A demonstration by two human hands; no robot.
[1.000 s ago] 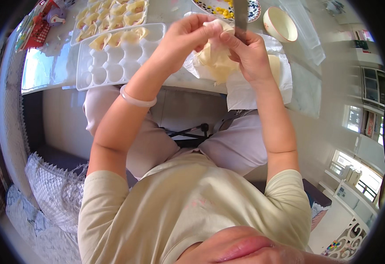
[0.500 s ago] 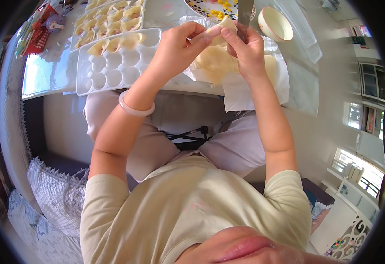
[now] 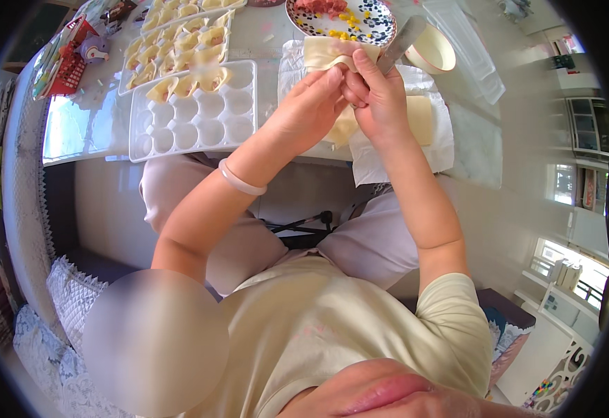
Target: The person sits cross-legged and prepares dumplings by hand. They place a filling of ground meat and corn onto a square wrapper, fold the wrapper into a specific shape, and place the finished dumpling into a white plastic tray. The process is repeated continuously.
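A pale square dumpling wrapper (image 3: 338, 53) is draped flat over my fingers near the table's far side. My left hand (image 3: 313, 104) is closed under its near edge, fingertips meeting those of the other hand. My right hand (image 3: 381, 97) pinches the wrapper's corner with its thumb and also holds a flat, round-tipped metal knife (image 3: 404, 40), its blade pointing up and away. Below both hands, more wrappers (image 3: 418, 120) lie on white paper (image 3: 440, 143). Beyond is a patterned plate (image 3: 382, 28) with reddish minced filling (image 3: 320, 8) and yellow corn kernels (image 3: 347, 19).
To the left stands a white plastic tray (image 3: 194, 129) with round hollows, its far row holding several folded dumplings (image 3: 182, 85). Fuller trays (image 3: 179, 45) lie behind it. A cream bowl (image 3: 432, 52) and a clear plastic lid (image 3: 468, 52) are at right, a red basket (image 3: 71, 59) far left.
The wrapper has gone from bunched between my fingers to spread flat over them. My hands have drawn closer together, and the knife now tilts to the right.
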